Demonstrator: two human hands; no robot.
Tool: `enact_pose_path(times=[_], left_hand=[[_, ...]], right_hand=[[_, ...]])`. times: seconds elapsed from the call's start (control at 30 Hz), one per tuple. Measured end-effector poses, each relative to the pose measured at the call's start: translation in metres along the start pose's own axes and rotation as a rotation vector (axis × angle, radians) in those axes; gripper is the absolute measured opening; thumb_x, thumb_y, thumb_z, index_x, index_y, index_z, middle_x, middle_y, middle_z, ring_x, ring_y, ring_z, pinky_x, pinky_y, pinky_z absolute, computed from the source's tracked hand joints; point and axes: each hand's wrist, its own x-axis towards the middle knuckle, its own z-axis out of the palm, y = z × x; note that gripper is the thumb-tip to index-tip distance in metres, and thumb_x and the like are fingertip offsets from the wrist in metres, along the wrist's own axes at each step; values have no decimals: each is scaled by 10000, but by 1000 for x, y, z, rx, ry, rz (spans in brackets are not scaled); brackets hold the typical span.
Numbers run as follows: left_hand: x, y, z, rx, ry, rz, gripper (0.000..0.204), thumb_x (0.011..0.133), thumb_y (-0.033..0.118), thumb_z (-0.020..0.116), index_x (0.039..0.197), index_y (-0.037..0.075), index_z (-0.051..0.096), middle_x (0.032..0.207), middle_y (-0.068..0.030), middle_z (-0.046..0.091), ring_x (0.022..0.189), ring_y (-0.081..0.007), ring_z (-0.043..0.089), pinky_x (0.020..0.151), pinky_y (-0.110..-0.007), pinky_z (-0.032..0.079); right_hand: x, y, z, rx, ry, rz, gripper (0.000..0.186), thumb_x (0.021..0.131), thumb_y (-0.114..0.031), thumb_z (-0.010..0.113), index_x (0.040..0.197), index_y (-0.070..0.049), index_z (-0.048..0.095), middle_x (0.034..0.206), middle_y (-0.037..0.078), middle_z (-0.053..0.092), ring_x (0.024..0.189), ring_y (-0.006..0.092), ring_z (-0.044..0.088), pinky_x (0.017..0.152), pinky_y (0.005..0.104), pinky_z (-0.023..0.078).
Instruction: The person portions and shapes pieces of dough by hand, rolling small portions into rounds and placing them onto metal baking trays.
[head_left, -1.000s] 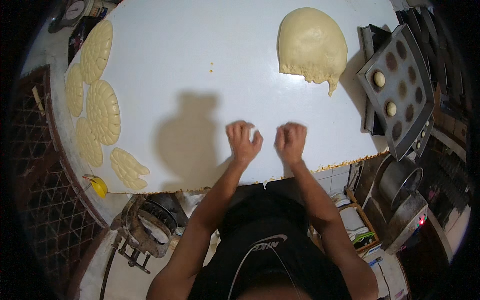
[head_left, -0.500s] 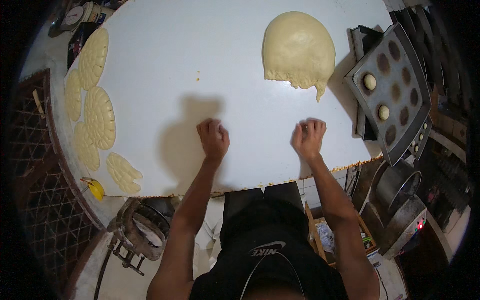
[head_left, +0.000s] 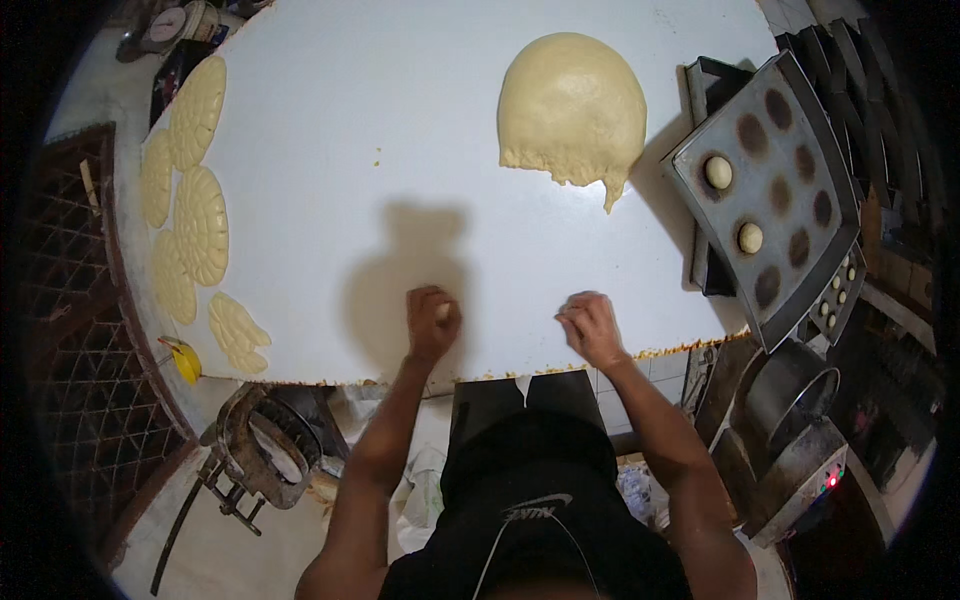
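Note:
Above the white tabletop, near its front edge, my left hand (head_left: 433, 325) is closed with a small pale dough ball (head_left: 443, 312) showing between its curled fingers. A little to the right, my right hand (head_left: 592, 330) is bent inward with its fingers pinched together. A pale bit at those fingertips looks like dough, mostly covered. Farther back lies a large smooth mound of dough (head_left: 573, 105), its near edge torn and ragged. On the far left are several flat, scored dough pieces (head_left: 202, 226), one of them a partial piece (head_left: 238, 333) near the front.
Stacked at the right, a metal baking tray (head_left: 740, 215) with dark round marks holds two dough balls (head_left: 718, 172). A lower tray (head_left: 832, 300) carries several smaller ones. A yellow-handled tool (head_left: 185, 361) lies at the left front corner. A scale (head_left: 165, 28) stands back left.
Both hands have come nearer the front edge and closer together. The left fingers have turned so the dough ball shows. The whole view has shifted slightly.

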Motion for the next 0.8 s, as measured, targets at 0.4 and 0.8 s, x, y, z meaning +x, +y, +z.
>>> enact_pose_path(times=[0.4,0.8], left_hand=[[45,37,27,153,107,-119,348,819,67,759,1150,15,663,1183,-196,649,1133,-407,599,1063,-523,445],[159,125,62,-144,-85,251,329,967,-7,670,1295,11,684,1371,-191,678,1309,-373,628,1107,-436,532]], right_hand=[[72,-15,-18,-272,254,225,167,862,-116,754,903,-72,599,951,147,610,918,357,582,805,498,442],[176,18,-42,-72,449,188,162,917,-6,703,1075,-10,667,1129,193,652,1055,398,600,897,488,522]])
